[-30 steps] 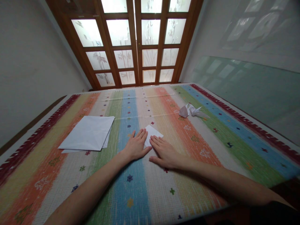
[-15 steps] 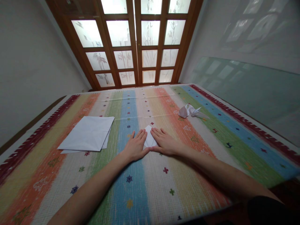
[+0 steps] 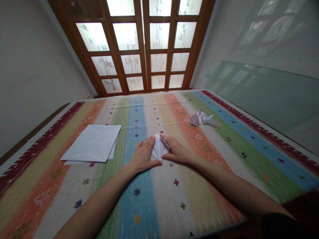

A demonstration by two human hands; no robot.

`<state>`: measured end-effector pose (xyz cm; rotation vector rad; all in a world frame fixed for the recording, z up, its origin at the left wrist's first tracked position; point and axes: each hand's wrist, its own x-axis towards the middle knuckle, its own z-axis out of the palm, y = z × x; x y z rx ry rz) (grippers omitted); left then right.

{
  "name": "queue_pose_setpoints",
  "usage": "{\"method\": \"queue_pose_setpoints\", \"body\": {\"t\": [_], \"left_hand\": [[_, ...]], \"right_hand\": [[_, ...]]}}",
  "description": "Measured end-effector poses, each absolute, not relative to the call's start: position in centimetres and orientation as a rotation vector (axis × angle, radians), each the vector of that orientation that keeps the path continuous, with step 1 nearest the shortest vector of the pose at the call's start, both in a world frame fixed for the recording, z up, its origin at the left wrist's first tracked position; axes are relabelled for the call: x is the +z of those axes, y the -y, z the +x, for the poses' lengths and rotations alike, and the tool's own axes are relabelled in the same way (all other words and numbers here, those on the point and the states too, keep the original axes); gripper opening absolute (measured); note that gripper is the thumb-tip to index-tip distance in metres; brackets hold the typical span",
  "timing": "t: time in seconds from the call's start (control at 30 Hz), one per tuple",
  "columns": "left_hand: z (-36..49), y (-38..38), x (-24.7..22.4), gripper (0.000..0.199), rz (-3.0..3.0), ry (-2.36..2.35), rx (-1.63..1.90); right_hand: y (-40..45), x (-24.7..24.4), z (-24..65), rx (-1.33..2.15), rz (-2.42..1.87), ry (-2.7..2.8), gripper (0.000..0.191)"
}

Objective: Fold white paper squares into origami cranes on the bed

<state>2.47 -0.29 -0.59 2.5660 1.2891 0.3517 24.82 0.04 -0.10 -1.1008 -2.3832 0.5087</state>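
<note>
A small folded white paper point(image 3: 158, 147) with creases running to its lower point lies on the striped tablecloth between my hands. My left hand point(image 3: 144, 156) rests flat on its left edge, thumb stretched toward the bottom point. On the right side, my right hand point(image 3: 176, 151) has its thumb and fingers apart around the paper's right corner, touching it. Parts of the paper's left and right edges are hidden under the fingers.
A stack of white paper sheets point(image 3: 92, 142) lies to the left. Folded white paper pieces point(image 3: 203, 118) sit at the back right. The striped tablecloth point(image 3: 147, 205) covers the table, with glass-paned wooden doors point(image 3: 146, 53) behind and walls on both sides.
My right hand has shifted slightly right and its fingers are more bent. More of the folded paper shows, with its creases and lower point now visible.
</note>
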Motion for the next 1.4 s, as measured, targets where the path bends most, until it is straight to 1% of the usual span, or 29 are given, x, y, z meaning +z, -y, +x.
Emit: {"method": "queue_pose_setpoints", "body": {"t": [0.17, 0.23, 0.3, 0.33, 0.37, 0.47, 0.5, 0.57, 0.6, 0.7, 0.73, 0.77, 0.83, 0.93, 0.97, 1.0, 1.1, 1.17, 1.2, 1.27, 1.33, 1.4], "left_hand": [[2.7, 0.3, -0.5, 0.109, 2.536, -1.310, 0.381], [2.7, 0.3, -0.5, 0.109, 2.532, -1.302, 0.409], [2.7, 0.3, -0.6, 0.111, 2.528, -1.292, 0.453], [2.7, 0.3, -0.7, 0.112, 2.523, -1.288, 0.481], [2.6, 0.2, -0.7, 0.114, 2.516, -1.285, 0.511], [2.4, 0.0, -0.9, 0.121, 2.483, -1.282, 0.582], [2.3, -0.1, -0.9, 0.122, 2.471, -1.286, 0.601], [2.1, -0.2, -0.8, 0.113, 2.458, -1.288, 0.639], [2.0, -0.1, -0.7, 0.103, 2.459, -1.287, 0.655], [1.8, 0.2, -0.2, 0.056, 2.490, -1.278, 0.678], [1.8, 0.4, -0.1, 0.044, 2.507, -1.270, 0.676], [1.7, 0.5, 0.0, 0.037, 2.527, -1.261, 0.671], [1.7, 0.5, 0.1, 0.033, 2.569, -1.250, 0.650], [1.5, 0.3, -0.2, 0.027, 2.599, -1.250, 0.609], [1.3, 0.2, -0.3, 0.022, 2.595, -1.244, 0.615], [1.2, 0.0, -0.4, 0.021, 2.592, -1.227, 0.629], [0.8, -0.3, -0.7, 0.048, 2.615, -1.131, 0.664], [0.6, -0.3, -0.7, 0.055, 2.637, -1.072, 0.647], [0.6, -0.2, -0.7, 0.054, 2.638, -1.060, 0.637], [0.7, -0.1, -0.5, 0.042, 2.627, -1.076, 0.637], [0.8, 0.1, -0.4, 0.027, 2.614, -1.113, 0.652], [0.9, 0.1, -0.3, 0.021, 2.608, -1.144, 0.669]], "right_hand": [[-0.4, -0.2, 24.8, 0.573, -1.090, 2.333, 0.100], [-0.5, -0.2, 25.0, 0.587, -1.097, 2.294, 0.101], [-0.6, -0.2, 25.2, 0.590, -1.093, 2.268, 0.099], [-0.7, -0.2, 25.4, 0.577, -1.089, 2.270, 0.094], [-0.8, -0.2, 25.5, 0.553, -1.081, 2.288, 0.085], [-1.0, 0.0, 25.9, 0.458, -1.034, 2.405, 0.046], [-1.1, 0.0, 26.1, 0.427, -1.021, 2.444, 0.037], [-1.1, 0.2, 26.5, 0.379, -1.019, 2.500, 0.033], [-1.1, 0.3, 26.7, 0.363, -1.032, 2.516, 0.033], [-1.1, 0.4, 27.1, 0.367, -1.089, 2.556, 0.039], [-1.0, 0.5, 27.2, 0.382, -1.105, 2.569, 0.043], [-0.9, 0.5, 27.3, 0.397, -1.119, 2.579, 0.046], [-0.7, 0.5, 27.3, 0.414, -1.145, 2.582, 0.050], [-0.5, 0.4, 27.1, 0.401, -1.163, 2.552, 0.049], [-0.4, 0.3, 27.0, 0.399, -1.164, 2.541, 0.050], [-0.3, 0.3, 27.0, 0.403, -1.163, 2.531, 0.051], [-0.3, 0.1, 26.9, 0.426, -1.152, 2.494, 0.056], [-0.2, -0.1, 26.9, 0.425, -1.127, 2.463, 0.061], [-0.2, -0.2, 27.0, 0.419, -1.117, 2.447, 0.063], [-0.2, -0.2, 27.0, 0.399, -1.119, 2.419, 0.062], [-0.1, -0.3, 27.0, 0.352, -1.134, 2.403, 0.052], [-0.1, -0.2, 27.0, 0.287, -1.135, 2.410, 0.039]]}}
